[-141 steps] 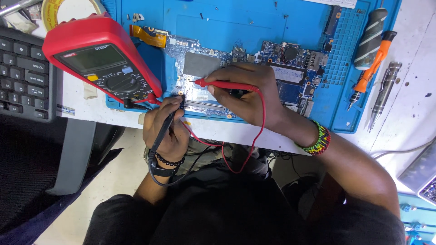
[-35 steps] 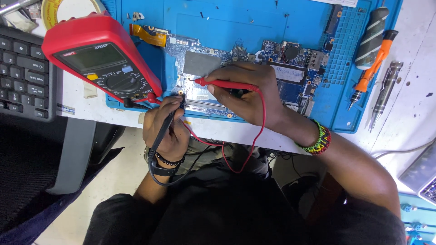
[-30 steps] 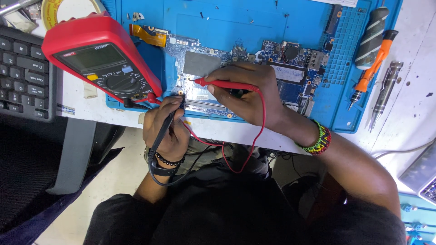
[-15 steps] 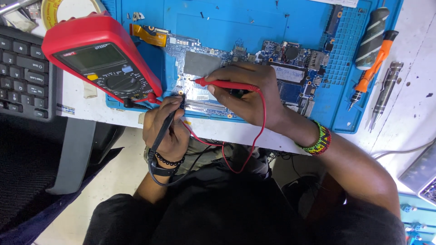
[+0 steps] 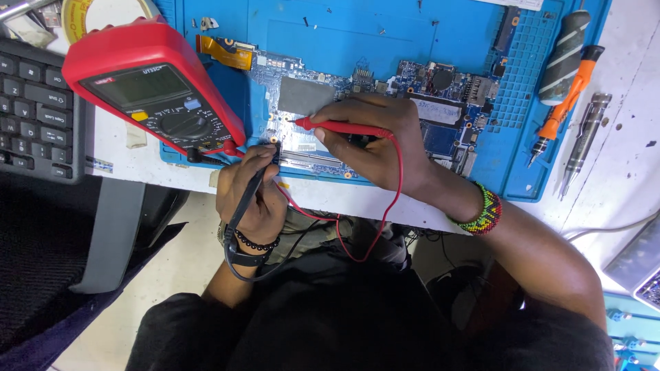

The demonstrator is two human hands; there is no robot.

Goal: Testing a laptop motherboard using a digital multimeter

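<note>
White and scuffed, your desk (image 5: 619, 178) carries a blue repair mat (image 5: 385, 34) with a laptop motherboard (image 5: 419, 110) lying flat across it, so the bare board sits on a soft surface within easy reach of both hands.

Your right hand (image 5: 375, 141) has its grip closed around the red probe (image 5: 337, 128), pinched like a pen between thumb and fingers; its tip points left and touches the board just below a grey square pad (image 5: 306, 96). Your left hand (image 5: 251, 196) is closed on the black probe (image 5: 249, 196), held nearly upright with its tip down at the near left edge of the board, just beside the red probe's tip. Both leads loop down off the near desk edge over your lap, the red lead (image 5: 385, 206) hanging in a long curve that keeps it off the components.

At the left, the red multimeter (image 5: 155, 86) lies tilted with its screen and dial turned towards you, so it reads at a glance; I cannot make out what the screen shows. Farther left sits a black keyboard (image 5: 31, 110). On the right of the mat lie a striped-handle screwdriver (image 5: 564, 48), an orange-handled screwdriver (image 5: 567, 106) and a slim metal driver (image 5: 583, 141), well apart from your hands.
</note>
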